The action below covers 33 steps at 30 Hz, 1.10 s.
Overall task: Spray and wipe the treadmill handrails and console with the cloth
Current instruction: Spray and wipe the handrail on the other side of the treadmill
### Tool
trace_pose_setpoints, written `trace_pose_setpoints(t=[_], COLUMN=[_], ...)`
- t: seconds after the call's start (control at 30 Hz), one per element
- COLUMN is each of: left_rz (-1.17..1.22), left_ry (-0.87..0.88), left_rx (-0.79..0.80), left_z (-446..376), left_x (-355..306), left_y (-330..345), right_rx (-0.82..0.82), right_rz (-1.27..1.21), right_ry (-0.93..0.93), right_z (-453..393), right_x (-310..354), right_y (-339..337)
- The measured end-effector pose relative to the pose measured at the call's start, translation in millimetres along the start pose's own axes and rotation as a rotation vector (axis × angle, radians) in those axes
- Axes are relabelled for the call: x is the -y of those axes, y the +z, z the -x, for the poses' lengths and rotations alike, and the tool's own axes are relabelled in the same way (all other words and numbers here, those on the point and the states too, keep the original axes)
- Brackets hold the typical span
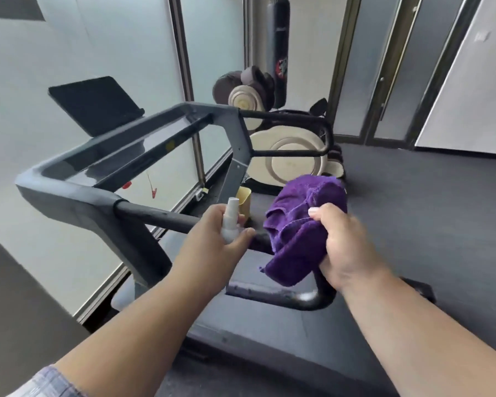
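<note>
My left hand grips a small white spray bottle, held upright over the near black handrail of the grey treadmill. My right hand clutches a bunched purple cloth against the curved end of that handrail loop. The grey console frame runs from lower left to upper middle, with a dark tilted screen above it. The far handrail loop sticks out to the right of the frame. The treadmill belt lies below my arms.
A cream and brown massage chair stands behind the far handrail, with a black punching bag beyond it. A small yellow cup sits by the treadmill. Frosted glass walls close the left and back; dark floor spreads right.
</note>
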<state>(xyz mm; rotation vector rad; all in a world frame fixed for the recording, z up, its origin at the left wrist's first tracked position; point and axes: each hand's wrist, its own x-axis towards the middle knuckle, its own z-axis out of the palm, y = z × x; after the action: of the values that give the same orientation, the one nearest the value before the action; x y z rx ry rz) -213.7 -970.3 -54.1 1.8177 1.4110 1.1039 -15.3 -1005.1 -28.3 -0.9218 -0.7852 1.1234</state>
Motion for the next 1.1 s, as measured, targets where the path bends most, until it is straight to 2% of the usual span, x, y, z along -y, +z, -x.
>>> trace_pose_setpoints(t=[0.1,0.17,0.23,0.33,0.4,0.53,0.63,0.77,0.87,0.97,1.1], left_rz=[-0.093,-0.103,-0.103,-0.086,-0.092,-0.104,-0.138,-0.213,-0.255,-0.340,-0.411], left_ry=[-0.006,-0.008,-0.008,-0.022,-0.041,-0.088,-0.107,-0.176,-0.209,-0.149,-0.089], left_rx=[0.014,0.010,-0.001,-0.015,-0.042,-0.095,-0.138,-0.223,-0.310,-0.395,-0.465], left_z=[-8,-12,-14,-13,-13,-13,-12,-9,-5,1,7], left_x=[2,3,5,11,16,23,30,38,38,34,31], left_y=[13,21,27,30,28,23,19,4,-14,-21,-11], right_rx=[-0.051,-0.040,0.087,0.387,0.431,0.598,0.705,0.755,0.734,0.679,0.747], right_rz=[0.431,0.794,1.069,1.502,1.663,1.849,1.913,1.845,1.825,1.790,1.825], right_ry=[-0.234,-0.306,-0.259,-0.203,-0.261,-0.384,-0.352,-0.344,-0.338,-0.318,-0.376], right_z=[-9,-13,-18,-22,-25,-32,-33,-46,-54,-59,-61], right_x=[18,18,5,-30,-42,-57,-65,-53,-44,-41,-49], right_y=[-25,-34,-35,-28,-21,2,17,9,-6,-11,-3])
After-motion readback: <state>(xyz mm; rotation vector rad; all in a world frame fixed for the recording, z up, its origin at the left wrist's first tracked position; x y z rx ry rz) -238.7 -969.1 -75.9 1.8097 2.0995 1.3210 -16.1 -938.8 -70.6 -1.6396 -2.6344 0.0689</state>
